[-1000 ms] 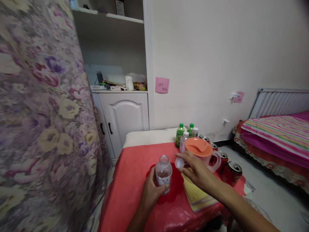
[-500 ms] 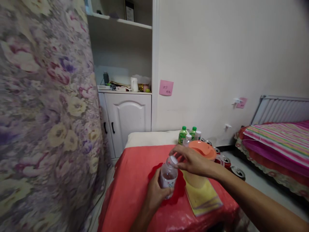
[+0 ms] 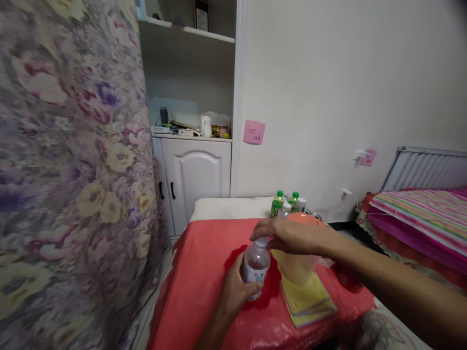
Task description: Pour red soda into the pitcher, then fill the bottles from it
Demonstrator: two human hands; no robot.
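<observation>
A clear plastic bottle [image 3: 257,265] with a printed label stands upright over a red scalloped plate [image 3: 274,289]. My left hand [image 3: 237,289] is wrapped round the bottle's lower body, thumb across the label. From above, my right hand [image 3: 282,236] closes its fingers round the white bottle cap [image 3: 261,241], covering most of it. Just right of the plate lies a folded yellow cloth [image 3: 310,301]. On it stands a pitcher [image 3: 301,267] with an orange lid [image 3: 306,218], partly hidden behind my right forearm.
Green-capped bottles [image 3: 278,203] and white-capped bottles [image 3: 285,210] stand at the table's back right, near several cans. A red cloth [image 3: 207,253] covers the table. A floral curtain [image 3: 80,170] hangs at left; a bed [image 3: 426,214] is at right.
My right hand has come further over the bottle's top, its fingers now curled round the cap. My right forearm has risen across the pitcher. The left hand keeps its hold.
</observation>
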